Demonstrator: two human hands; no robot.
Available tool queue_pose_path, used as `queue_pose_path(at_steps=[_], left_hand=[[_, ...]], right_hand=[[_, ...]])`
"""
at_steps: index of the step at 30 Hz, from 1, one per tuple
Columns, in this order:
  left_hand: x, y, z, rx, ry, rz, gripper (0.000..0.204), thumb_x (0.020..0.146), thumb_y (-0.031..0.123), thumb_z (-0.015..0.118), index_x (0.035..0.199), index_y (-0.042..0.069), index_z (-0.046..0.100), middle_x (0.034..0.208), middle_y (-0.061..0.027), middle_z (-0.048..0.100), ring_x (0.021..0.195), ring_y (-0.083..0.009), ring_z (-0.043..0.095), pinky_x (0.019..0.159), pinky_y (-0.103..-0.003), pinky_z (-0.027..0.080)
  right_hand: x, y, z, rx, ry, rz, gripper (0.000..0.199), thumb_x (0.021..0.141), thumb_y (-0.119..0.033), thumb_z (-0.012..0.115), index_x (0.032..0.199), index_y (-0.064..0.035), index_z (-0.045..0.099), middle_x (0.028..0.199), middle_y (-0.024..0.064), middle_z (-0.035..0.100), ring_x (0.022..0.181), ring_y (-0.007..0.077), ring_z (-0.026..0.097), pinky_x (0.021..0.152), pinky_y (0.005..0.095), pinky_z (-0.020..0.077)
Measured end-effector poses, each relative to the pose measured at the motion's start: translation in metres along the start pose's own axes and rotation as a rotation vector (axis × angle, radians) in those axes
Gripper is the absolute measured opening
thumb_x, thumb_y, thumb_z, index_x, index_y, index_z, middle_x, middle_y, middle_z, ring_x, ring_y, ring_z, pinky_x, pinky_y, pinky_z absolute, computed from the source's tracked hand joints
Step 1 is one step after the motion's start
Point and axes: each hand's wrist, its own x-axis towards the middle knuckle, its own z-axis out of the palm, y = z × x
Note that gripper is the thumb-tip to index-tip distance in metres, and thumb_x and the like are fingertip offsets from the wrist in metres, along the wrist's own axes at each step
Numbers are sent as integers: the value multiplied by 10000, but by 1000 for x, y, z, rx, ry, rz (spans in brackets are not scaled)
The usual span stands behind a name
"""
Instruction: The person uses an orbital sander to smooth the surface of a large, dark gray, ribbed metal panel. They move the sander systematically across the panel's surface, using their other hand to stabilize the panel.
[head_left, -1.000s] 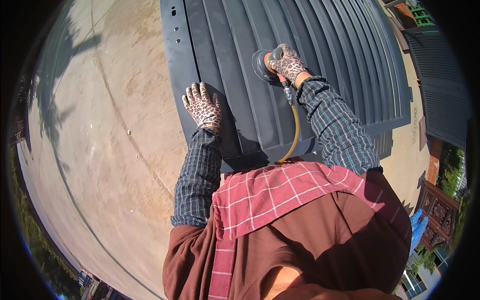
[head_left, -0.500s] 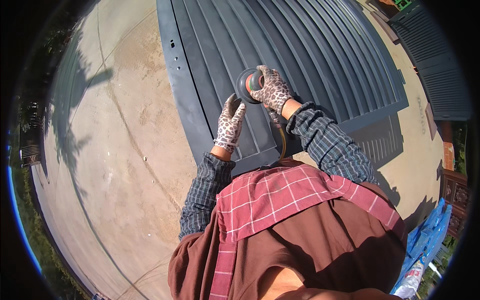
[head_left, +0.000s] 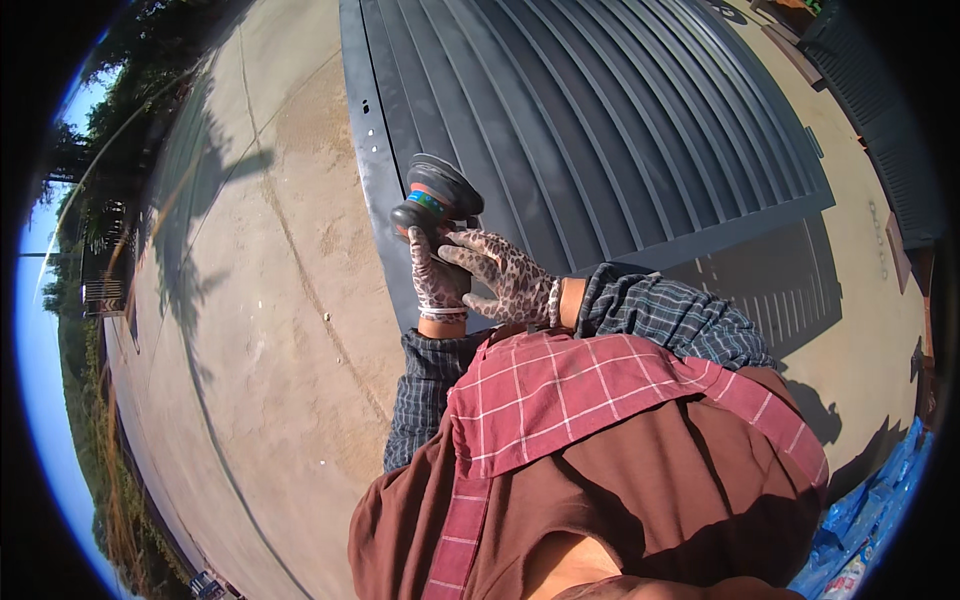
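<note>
A round orbital sander (head_left: 432,200), with a black pad and a red, blue and green band, is tilted up on its side above the left edge of a dark grey slatted metal panel (head_left: 540,160). My left hand (head_left: 438,280), in a leopard-print glove, is closed around the sander's lower handle end. Beside it, my right hand (head_left: 510,272), in a matching glove, has its fingers spread towards the sander and the left hand. Its fingertips are close to the handle; whether they touch it I cannot tell. The air hose seen earlier is hidden.
Pale concrete ground (head_left: 290,250) stretches along the left. The panel's shadow (head_left: 770,280) falls on the ground to the right. Another dark slatted panel (head_left: 890,130) stands at the far right. Blue plastic sheeting (head_left: 860,510) lies at the lower right.
The sander has moved left and towards me, tipping up off the slats. It has passed from my right hand to my left, and my right hand has loosened.
</note>
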Motion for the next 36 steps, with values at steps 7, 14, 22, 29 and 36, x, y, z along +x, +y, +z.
queue_pose_path(at_steps=[7,14,22,29,36], left_hand=[[24,37,-11,-324,-164,69,670,928,597,698,1376,119,560,1128,-103,700,890,-288,698,995,-574,544],[14,43,-12,2,-243,-80,675,953,533,697,1408,68,520,1346,-162,625,1183,-377,637,1109,-647,463],[14,37,16,170,132,110,566,998,405,694,1435,95,513,1335,-115,633,1184,-311,640,1028,-580,542],[49,88,-21,195,-37,107,509,964,295,735,1382,68,555,1274,-115,660,1137,-309,650,957,-474,567],[74,247,47,790,-171,528,645,911,114,779,1482,99,478,1243,-122,650,1070,-276,689,893,-451,623]], right_hand=[[8,-7,0,682,-197,761,462,973,-385,725,1256,-43,597,1058,113,699,875,215,709,792,346,595],[6,12,5,428,-124,689,299,1033,-354,644,1107,-64,630,791,91,659,700,220,626,692,391,508],[10,11,16,172,-232,637,426,1019,-413,611,1282,-79,574,1044,236,723,995,439,683,871,503,535],[3,13,18,309,-332,579,530,998,-403,650,1396,-70,543,1168,210,709,1078,387,681,928,469,527],[-129,119,-66,25,159,1150,595,967,-309,732,1454,-44,515,1241,187,667,1086,262,682,975,392,542]])
